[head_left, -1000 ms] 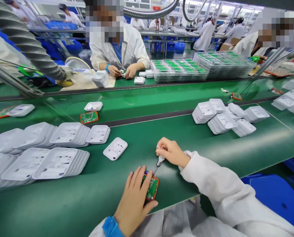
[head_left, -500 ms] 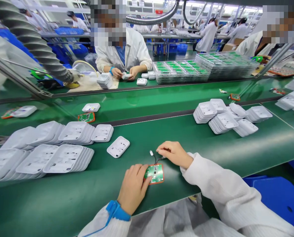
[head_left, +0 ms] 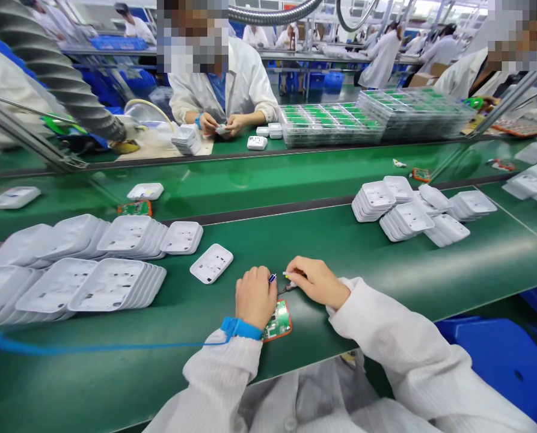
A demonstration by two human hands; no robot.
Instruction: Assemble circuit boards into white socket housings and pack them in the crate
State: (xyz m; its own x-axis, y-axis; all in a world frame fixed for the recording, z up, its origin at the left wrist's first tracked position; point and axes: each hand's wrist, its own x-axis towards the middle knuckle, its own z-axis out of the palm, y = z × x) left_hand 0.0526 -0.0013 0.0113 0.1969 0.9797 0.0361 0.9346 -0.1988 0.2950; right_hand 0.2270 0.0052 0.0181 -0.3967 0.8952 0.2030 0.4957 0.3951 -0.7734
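A green circuit board [head_left: 282, 322] with an orange edge lies on the green work surface, partly covered by my left wrist and its blue strap. My left hand [head_left: 255, 296] is closed, and a small blue-and-white connector [head_left: 272, 278] shows at its fingertips. Across a narrow gap, my right hand [head_left: 317, 281] pinches a small white connector [head_left: 285, 274] with a yellow spot. Dark wires [head_left: 287, 288] run below the fingers between the two hands. A single white plastic cover [head_left: 211, 263] lies to the left of my left hand.
Stacked white covers [head_left: 110, 285] fill the left side, and more stacks [head_left: 406, 218] stand at right. Beyond a dark ledge, a green conveyor belt [head_left: 250, 177] carries loose boards and covers. A co-worker [head_left: 223, 90] sits opposite beside clear trays [head_left: 331, 125] of boards. A blue stool [head_left: 498, 367] is at lower right.
My left hand has left the board's face and moved up to the connector, taking hold of it. My right hand stays nearly in place. Items on the belt have shifted left.
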